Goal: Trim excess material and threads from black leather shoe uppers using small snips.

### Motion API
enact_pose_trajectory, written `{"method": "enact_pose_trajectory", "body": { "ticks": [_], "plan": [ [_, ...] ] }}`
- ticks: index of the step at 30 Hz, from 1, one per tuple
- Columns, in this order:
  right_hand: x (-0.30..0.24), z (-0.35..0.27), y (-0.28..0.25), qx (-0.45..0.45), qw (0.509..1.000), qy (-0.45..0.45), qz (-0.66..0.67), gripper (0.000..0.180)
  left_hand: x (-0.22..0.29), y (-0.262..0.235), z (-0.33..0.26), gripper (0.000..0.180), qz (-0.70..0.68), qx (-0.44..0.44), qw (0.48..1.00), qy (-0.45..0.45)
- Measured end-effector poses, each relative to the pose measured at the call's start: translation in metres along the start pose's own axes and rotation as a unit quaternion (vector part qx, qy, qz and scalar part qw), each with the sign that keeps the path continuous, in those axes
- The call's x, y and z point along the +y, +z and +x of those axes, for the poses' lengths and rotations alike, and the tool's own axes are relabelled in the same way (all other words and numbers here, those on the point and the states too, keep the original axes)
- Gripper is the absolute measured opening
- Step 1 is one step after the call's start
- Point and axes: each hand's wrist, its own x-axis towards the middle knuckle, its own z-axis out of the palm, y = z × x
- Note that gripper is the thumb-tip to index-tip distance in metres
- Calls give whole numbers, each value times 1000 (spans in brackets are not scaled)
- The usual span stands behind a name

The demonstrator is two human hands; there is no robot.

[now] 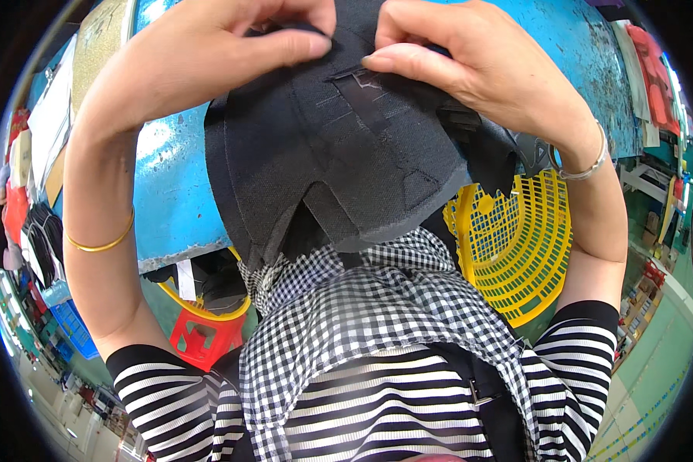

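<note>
Both hands work a dark fabric panel, a shaped shoe-upper piece with stitch lines and a notched lower edge, held up close to the camera above the blue table. The left hand is closed in a pinch on the panel's upper left part, thumb laid flat across the cloth and pointing right. The right hand is likewise closed on the upper right part, thumb tip pressed just beside a small dark strip that lies on the panel's face. The two thumbs sit near each other with the strip's top end between them. The panel hangs free below the hands, its lower edge over the checked apron. A gold bangle sits on the left forearm and a silver bracelet on the right wrist. A yellow basket stands to the right and a red stool below the table edge. Judgement: the step appears to be seating or aligning the strip against the marked lines. To do it well, the cloth between the thumbs should be held taut and flat, the strip edge matched to the guide stitching before pressure is applied, and pressure worked from the top end downward so that no wrinkle is trapped. Whether the strip is bonded cannot be told
</note>
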Motion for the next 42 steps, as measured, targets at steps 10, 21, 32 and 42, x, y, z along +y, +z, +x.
{"method": "enact_pose_trajectory", "body": {
  "ticks": [10, 21, 32, 42],
  "plan": [
    [93, -90, -9, 295, 903, 202, 237, 15, 60, 3, -82, 27, -250, 364, 893, -85],
    [127, -117, 62, 273, 941, 198, -19, 48, 123, 77, -94, 6, -332, 14, 932, 144],
    [143, -88, 103, 347, 896, 214, -175, 56, 164, 128, -32, 11, -294, -32, 955, -33],
    [137, -84, 99, 368, 890, 198, -181, 44, 122, 212, 32, 11, 14, 116, 989, 91]
  ]
}}
